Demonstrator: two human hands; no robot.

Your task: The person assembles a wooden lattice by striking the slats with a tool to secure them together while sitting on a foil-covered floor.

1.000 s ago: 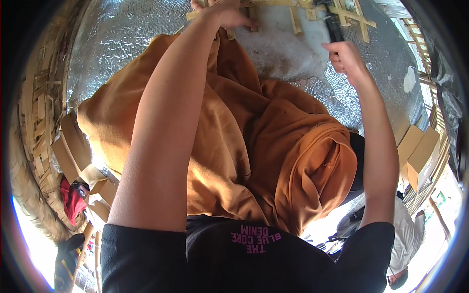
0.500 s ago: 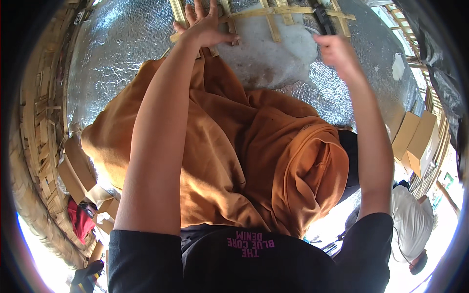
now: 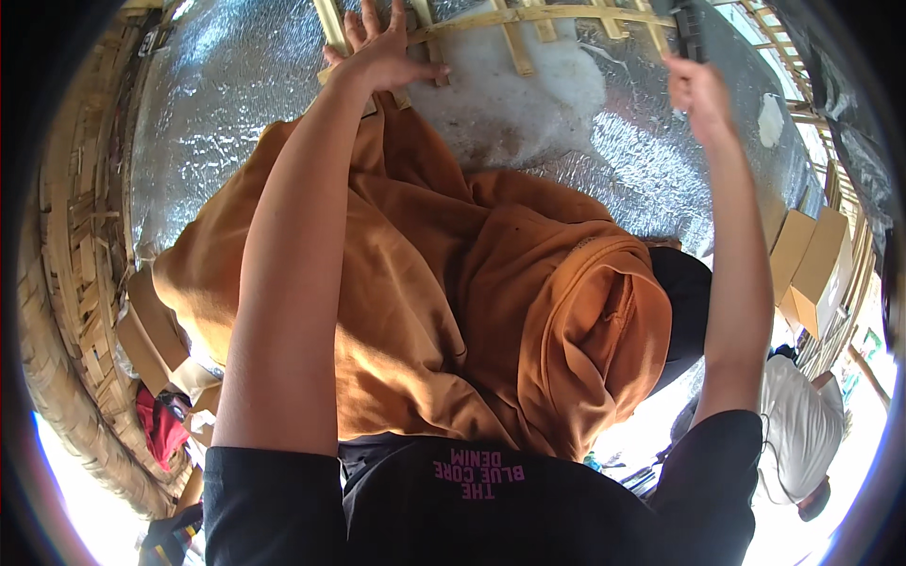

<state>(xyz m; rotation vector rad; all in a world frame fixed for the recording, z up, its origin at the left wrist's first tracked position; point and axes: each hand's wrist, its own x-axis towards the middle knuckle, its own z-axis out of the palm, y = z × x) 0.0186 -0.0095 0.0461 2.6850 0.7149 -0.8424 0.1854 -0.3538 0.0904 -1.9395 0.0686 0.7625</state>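
Note:
My left hand (image 3: 382, 52) lies flat with fingers spread on a lattice of thin bamboo strips (image 3: 528, 19) at the top of the view. That lattice rests on a white patch (image 3: 510, 94) of a crinkled silver foil surface (image 3: 217, 104). At the upper right my right hand (image 3: 698, 90) is closed around a dark tool (image 3: 689, 28), whose tip sits at the lattice's right end. A large orange cloth (image 3: 472, 283) hangs between my forearms and covers the middle of the view.
Brown cardboard boxes (image 3: 812, 264) stand at the right, and more boxes (image 3: 151, 330) sit at the left by a woven bamboo wall (image 3: 66, 283). A red object (image 3: 160, 424) lies low left. Another person in white (image 3: 802, 434) is at the lower right.
My left hand has slid left along the bamboo strips and spread its fingers. My right hand with the tool has shifted right and slightly up. The whole view has tilted a little.

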